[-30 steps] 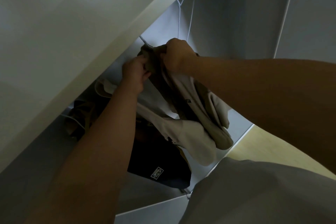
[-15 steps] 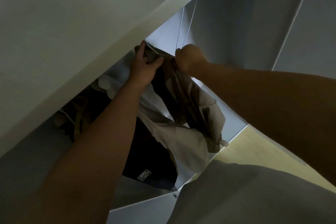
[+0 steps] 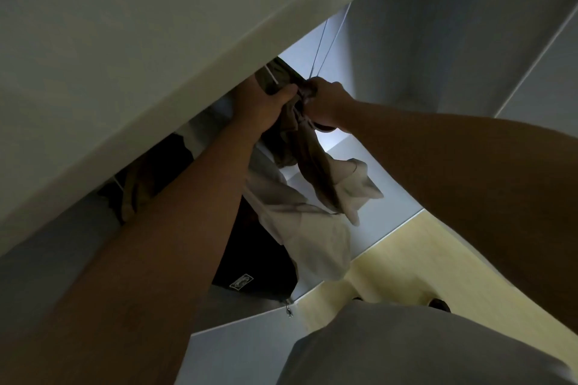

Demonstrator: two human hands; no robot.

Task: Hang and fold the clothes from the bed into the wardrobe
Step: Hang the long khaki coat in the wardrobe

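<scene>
Both my hands reach up inside the white wardrobe [image 3: 438, 40], just under its top panel. My left hand [image 3: 266, 103] grips the dark waistband of an olive-beige garment [image 3: 316, 172], with a thin white hanger [image 3: 271, 76] showing above my thumb. My right hand [image 3: 325, 103] clutches the bunched top of the same garment beside it. The cloth hangs down from both hands, its lighter end spreading at the bottom. Whatever the hanger hooks onto is hidden behind the panel.
A pale beige garment [image 3: 309, 237] and a black one with a small white label [image 3: 250, 262] hang to the left below. More brown clothes [image 3: 140, 184] hang further left. The wardrobe's top panel [image 3: 156, 40] fills the upper left. Yellow floor [image 3: 406, 259] lies lower right.
Both hands have risen closer to the top panel. My left hand has shifted from below the garment's top to gripping the waistband at the hanger. The garment now hangs longer.
</scene>
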